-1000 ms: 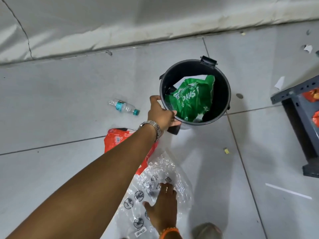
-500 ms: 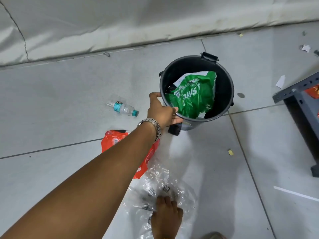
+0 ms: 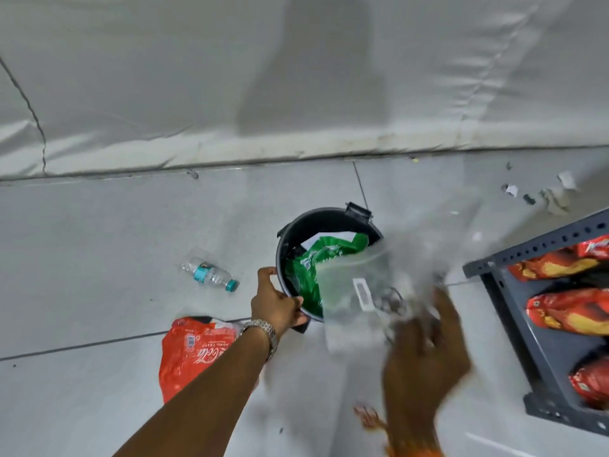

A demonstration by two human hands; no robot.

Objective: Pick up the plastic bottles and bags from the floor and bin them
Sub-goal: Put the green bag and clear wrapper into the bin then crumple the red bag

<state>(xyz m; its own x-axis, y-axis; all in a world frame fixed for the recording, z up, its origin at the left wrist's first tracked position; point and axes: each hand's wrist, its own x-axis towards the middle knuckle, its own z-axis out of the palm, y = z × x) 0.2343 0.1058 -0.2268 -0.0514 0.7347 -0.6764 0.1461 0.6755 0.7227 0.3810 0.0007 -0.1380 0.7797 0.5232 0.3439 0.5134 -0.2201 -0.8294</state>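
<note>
A black bin (image 3: 290, 235) stands on the tiled floor with a green plastic bag (image 3: 308, 268) inside. My left hand (image 3: 275, 303) grips the bin's near rim. My right hand (image 3: 421, 354), blurred, holds a clear plastic bag (image 3: 359, 291) up over the bin's right side. Left of the bin lies a small clear bottle (image 3: 211, 273) with a teal label and cap. A red plastic bag (image 3: 191, 351) lies flat on the floor below it, partly under my left forearm.
A grey metal rack (image 3: 534, 311) with red snack packets (image 3: 570, 308) stands at the right. A white fabric wall (image 3: 230, 94) runs along the back. Paper scraps (image 3: 557, 196) litter the far right floor.
My right hand has lifted the clear bag off the floor and swung it up and right to the bin. The view has tilted up. My left hand stays on the rim.
</note>
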